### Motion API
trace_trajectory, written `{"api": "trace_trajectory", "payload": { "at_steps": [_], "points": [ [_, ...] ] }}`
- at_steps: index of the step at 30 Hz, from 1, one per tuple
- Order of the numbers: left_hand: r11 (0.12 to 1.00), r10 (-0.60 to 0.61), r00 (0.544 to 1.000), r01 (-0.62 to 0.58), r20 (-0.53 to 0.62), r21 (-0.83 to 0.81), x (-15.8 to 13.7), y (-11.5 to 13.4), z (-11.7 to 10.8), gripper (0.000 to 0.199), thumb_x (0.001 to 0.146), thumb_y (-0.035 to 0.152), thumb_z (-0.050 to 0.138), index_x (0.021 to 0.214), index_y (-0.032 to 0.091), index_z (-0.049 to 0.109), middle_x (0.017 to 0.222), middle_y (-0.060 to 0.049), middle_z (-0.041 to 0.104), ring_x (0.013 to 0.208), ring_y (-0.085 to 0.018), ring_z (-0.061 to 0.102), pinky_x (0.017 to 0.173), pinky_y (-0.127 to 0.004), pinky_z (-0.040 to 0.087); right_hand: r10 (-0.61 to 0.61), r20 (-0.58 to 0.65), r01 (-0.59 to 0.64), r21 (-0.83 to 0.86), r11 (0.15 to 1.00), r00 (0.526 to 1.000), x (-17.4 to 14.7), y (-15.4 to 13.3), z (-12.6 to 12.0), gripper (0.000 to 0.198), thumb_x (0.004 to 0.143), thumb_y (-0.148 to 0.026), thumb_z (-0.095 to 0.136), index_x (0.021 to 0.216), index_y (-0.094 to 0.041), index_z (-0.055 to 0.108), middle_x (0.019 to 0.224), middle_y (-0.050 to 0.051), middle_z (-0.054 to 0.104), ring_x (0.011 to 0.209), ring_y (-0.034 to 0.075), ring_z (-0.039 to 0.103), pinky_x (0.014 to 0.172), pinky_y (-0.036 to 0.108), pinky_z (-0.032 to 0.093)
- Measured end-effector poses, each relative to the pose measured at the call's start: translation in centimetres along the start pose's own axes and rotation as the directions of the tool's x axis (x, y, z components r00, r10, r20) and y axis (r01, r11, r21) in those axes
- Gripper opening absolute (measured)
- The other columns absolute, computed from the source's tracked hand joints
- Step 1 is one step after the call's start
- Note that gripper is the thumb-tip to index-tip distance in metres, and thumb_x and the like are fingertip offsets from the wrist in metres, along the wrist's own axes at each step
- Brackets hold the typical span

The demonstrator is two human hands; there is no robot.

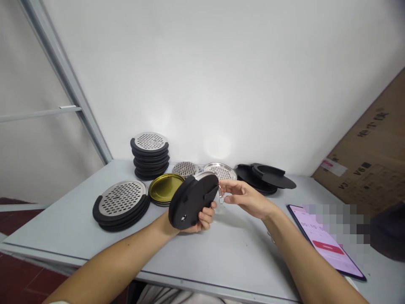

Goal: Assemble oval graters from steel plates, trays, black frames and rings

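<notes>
My left hand [205,218] grips a round black disc assembly [192,203] from below, fingers wrapped on its right edge. The disc is tilted up with its plain black underside toward me, and a silver rim shows at its top. A small metal ring [221,199] hangs at the disc's right edge. My right hand [248,199] is at that edge, its thumb and fingers curled around the ring; the exact contact is partly hidden. Behind the disc lies a gold round lid [166,188] on a short stack.
Stacked black discs with perforated metal tops stand at the left, a tall stack [149,156] and a lower one [122,204]. Perforated metal plates [220,170] and black discs [268,176] lie along the wall. A phone [325,245] and cardboard box [363,156] are at right.
</notes>
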State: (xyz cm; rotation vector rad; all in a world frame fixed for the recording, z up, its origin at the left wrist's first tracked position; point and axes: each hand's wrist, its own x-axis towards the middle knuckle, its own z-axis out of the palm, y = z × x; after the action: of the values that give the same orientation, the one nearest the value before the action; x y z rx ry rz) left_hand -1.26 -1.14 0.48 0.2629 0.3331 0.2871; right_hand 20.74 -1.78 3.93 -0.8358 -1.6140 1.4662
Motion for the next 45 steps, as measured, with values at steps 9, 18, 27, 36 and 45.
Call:
{"api": "trace_trajectory", "payload": {
  "at_steps": [9, 18, 27, 36, 45],
  "points": [
    [0.932, 0.293, 0.917, -0.212, -0.272, 0.293, 1.0, 0.0, 0.7, 0.036, 0.087, 0.047, 0.057, 0.080, 0.012, 0.063, 0.058, -0.001, 0.056, 0.047, -0.010, 0.052, 0.050, -0.021, 0.043, 0.082, -0.008, -0.078, 0.201, 0.976, 0.997, 0.4, 0.4, 0.5, 0.038, 0.082, -0.038, 0.069, 0.117, -0.022, 0.066, 0.111, 0.008, 0.067, 0.098, 0.020, 0.060, 0.079, 0.031, 0.048],
    [0.611, 0.720, 0.637, -0.394, -0.276, 0.687, 1.1, -0.2, 0.9, 0.050, 0.072, 0.059, 0.070, 0.093, 0.014, 0.066, 0.081, -0.009, 0.071, 0.068, -0.019, 0.066, 0.065, -0.031, 0.051, 0.363, -0.109, -0.297, 0.388, 0.873, 0.925, 0.7, 0.7, 0.1, 0.040, 0.086, -0.047, 0.062, 0.106, -0.014, 0.071, 0.104, 0.014, 0.073, 0.096, 0.026, 0.068, 0.086, 0.037, 0.053],
    [0.471, 0.813, 0.539, -0.388, -0.219, 0.792, 1.2, -0.2, 0.6, 0.046, 0.070, 0.059, 0.072, 0.076, 0.016, 0.058, 0.070, -0.001, 0.063, 0.061, -0.012, 0.058, 0.054, -0.022, 0.040, 0.293, -0.023, -0.286, 0.145, 0.947, 0.956, 0.1, -0.1, -0.3, 0.047, 0.072, -0.031, 0.080, 0.114, -0.016, 0.068, 0.100, 0.010, 0.074, 0.087, 0.021, 0.070, 0.081, 0.033, 0.054],
    [0.433, 0.762, 0.632, -0.338, -0.139, 0.835, 0.6, 0.2, 0.8, 0.041, 0.069, 0.049, 0.076, 0.089, 0.015, 0.064, 0.084, -0.004, 0.067, 0.072, -0.015, 0.062, 0.062, -0.025, 0.045, 0.294, 0.020, -0.294, 0.095, 0.951, 0.956, 0.0, -0.2, -0.4, 0.043, 0.072, -0.030, 0.079, 0.112, -0.017, 0.070, 0.099, 0.009, 0.074, 0.088, 0.022, 0.069, 0.082, 0.035, 0.053],
    [0.401, 0.671, 0.739, -0.289, -0.064, 0.869, -0.1, 0.6, 1.3, 0.045, 0.066, 0.033, 0.082, 0.103, 0.014, 0.068, 0.097, -0.010, 0.070, 0.084, -0.020, 0.065, 0.072, -0.028, 0.050, 0.331, 0.033, -0.331, -0.002, 0.944, 0.943, -0.2, -0.4, -0.8, 0.038, 0.071, -0.037, 0.079, 0.101, -0.016, 0.071, 0.092, 0.007, 0.073, 0.076, 0.017, 0.066, 0.066, 0.027, 0.052]
  ]
}}
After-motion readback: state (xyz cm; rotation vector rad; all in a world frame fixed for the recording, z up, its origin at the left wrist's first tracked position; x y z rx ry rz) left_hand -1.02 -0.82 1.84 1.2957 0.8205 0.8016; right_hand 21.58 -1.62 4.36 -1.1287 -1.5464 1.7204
